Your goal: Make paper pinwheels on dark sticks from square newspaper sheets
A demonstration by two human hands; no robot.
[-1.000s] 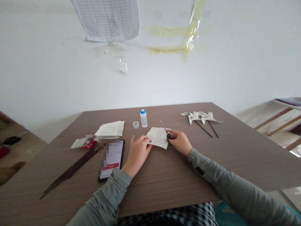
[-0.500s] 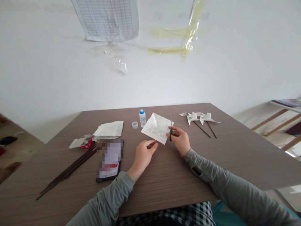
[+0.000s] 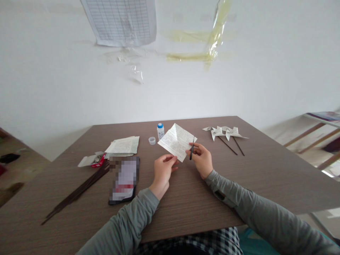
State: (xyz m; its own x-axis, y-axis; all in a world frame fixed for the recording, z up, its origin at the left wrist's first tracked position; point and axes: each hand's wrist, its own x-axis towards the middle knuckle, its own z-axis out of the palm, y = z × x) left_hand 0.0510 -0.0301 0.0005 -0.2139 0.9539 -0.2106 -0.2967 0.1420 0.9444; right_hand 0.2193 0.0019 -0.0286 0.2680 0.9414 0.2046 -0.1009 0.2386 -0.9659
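A square sheet of printed paper [image 3: 176, 141] with a crease is held up in front of me, one corner pointing away. My left hand [image 3: 164, 171] pinches its near edge between thumb and finger. My right hand [image 3: 201, 157] is closed around small black-handled scissors [image 3: 192, 148], blades pointing up, and its fingers also touch the sheet's right corner. Just behind the paper stands a white bottle with a blue cap [image 3: 160, 131], partly covered by it. A small translucent cap [image 3: 152, 141] lies left of the bottle.
Two paper pinwheels [image 3: 225, 132] on dark sticks lie at the right. On the left are stacked paper sheets [image 3: 123, 146], a red box [image 3: 98, 160] of small items, a bundle of dark sticks [image 3: 79, 189] and a phone [image 3: 124, 180]. A white wall backs the brown table [image 3: 265, 177].
My left hand has moved up and taken hold of the paper's near edge. The sheet has tilted up slightly, and the right hand with the scissors has shifted a little left.
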